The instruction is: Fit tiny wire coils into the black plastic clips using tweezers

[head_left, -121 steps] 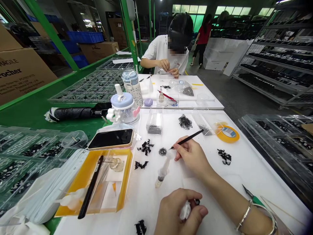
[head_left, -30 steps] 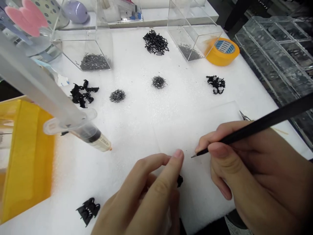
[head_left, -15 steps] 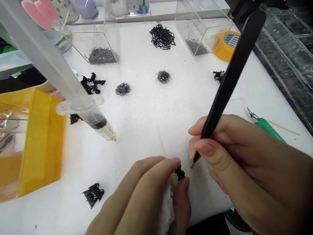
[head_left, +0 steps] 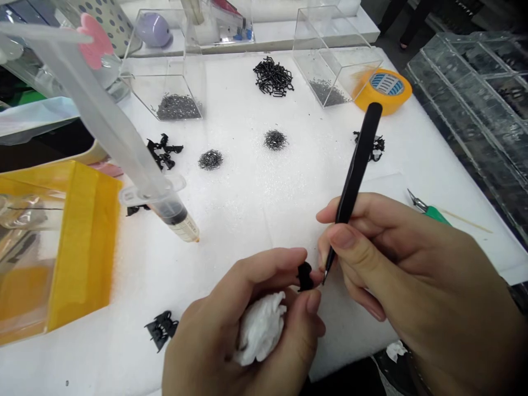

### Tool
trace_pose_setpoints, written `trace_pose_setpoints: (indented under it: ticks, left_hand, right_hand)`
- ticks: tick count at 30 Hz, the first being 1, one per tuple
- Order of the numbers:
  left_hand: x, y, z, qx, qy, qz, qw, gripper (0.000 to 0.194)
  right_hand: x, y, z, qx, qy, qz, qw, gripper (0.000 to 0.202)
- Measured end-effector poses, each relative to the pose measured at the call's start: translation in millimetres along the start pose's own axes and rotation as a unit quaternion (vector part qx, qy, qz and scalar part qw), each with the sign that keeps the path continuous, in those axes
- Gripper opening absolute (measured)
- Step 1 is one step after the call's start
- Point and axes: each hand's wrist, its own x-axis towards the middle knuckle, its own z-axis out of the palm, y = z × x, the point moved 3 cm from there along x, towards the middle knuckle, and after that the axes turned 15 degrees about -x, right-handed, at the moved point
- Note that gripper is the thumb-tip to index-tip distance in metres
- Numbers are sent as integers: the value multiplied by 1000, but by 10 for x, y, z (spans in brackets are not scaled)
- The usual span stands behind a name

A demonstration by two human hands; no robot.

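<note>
Between the thumb and fingertips of my left hand (head_left: 243,324) is a small black part (head_left: 304,276). A crumpled white tissue (head_left: 262,329) is tucked in the same palm. My right hand (head_left: 396,258) is closed on black tweezers (head_left: 358,165), whose tips point down just right of the black part. Whether the tips hold anything is too small to tell. Beyond my hands, two small heaps of tiny dark metal bits (head_left: 210,159) (head_left: 275,139) and a larger pile of black bent pieces (head_left: 273,76) lie on the white mat (head_left: 247,214).
At the left stand a syringe (head_left: 181,220) and a yellow box (head_left: 84,242). Black part clusters (head_left: 161,330) lie on the mat. Clear bins (head_left: 165,99) and yellow tape (head_left: 385,91) sit at the back. A green-handled knife (head_left: 435,214) lies right, near clear trays (head_left: 466,82).
My left hand has turned, showing more of the tissue and the black part. The tweezers have tilted more upright, their tips now closer to the part. The whole view has shifted slightly.
</note>
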Motion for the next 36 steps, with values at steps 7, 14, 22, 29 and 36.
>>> trace_pose_setpoints:
  ticks: [7,14,22,29,36]
  left_hand:
    - [19,9,-19,49,-3,26,998,30]
    - [2,23,-11,73,-2,30,997,30]
    - [4,41,9,107,-4,56,993,28]
    - [-1,50,32,81,-12,54,995,29]
    - [-6,3,-11,104,6,38,994,30]
  right_hand:
    - [25,21,16,7,-6,16,1000,11]
    - [18,12,-6,5,-8,13,1000,9]
    - [13,21,0,7,-4,5,1000,11]
    - [2,26,-11,-4,-7,1,1000,10]
    - [-23,49,-1,27,20,15,999,10]
